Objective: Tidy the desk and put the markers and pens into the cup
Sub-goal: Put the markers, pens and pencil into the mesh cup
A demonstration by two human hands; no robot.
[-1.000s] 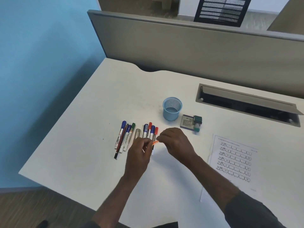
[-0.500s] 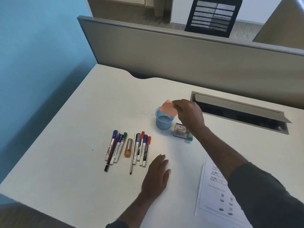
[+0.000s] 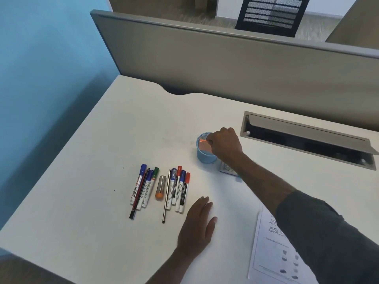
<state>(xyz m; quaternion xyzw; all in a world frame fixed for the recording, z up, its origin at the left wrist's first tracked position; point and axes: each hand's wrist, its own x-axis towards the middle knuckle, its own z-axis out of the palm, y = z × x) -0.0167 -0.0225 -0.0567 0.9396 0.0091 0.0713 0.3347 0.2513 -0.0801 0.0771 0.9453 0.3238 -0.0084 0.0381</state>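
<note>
Over the blue mesh cup [image 3: 206,155] near the middle of the white desk [image 3: 102,181], the right hand [image 3: 224,143] reaches out on a nearly straight arm, knuckles up, fingers curled and pinching an orange slip [image 3: 204,146] that looks like a sticky note — its lower part already sits inside the cup's rim. The left hand [image 3: 196,224] lies flat on the desk, palm down, fingers loosely together and pointing away from the person, holding nothing. Just to its left lie the markers and pens in two bunches: a left group [image 3: 143,186] with blue and green caps and a dark pencil, and a right group [image 3: 178,187] with blue and red caps — between them a short silver piece with an orange end [image 3: 160,187]. A printed sheet [image 3: 268,253] lies under the right forearm, and a small box [image 3: 226,169] peeks out beside the cup.
</note>
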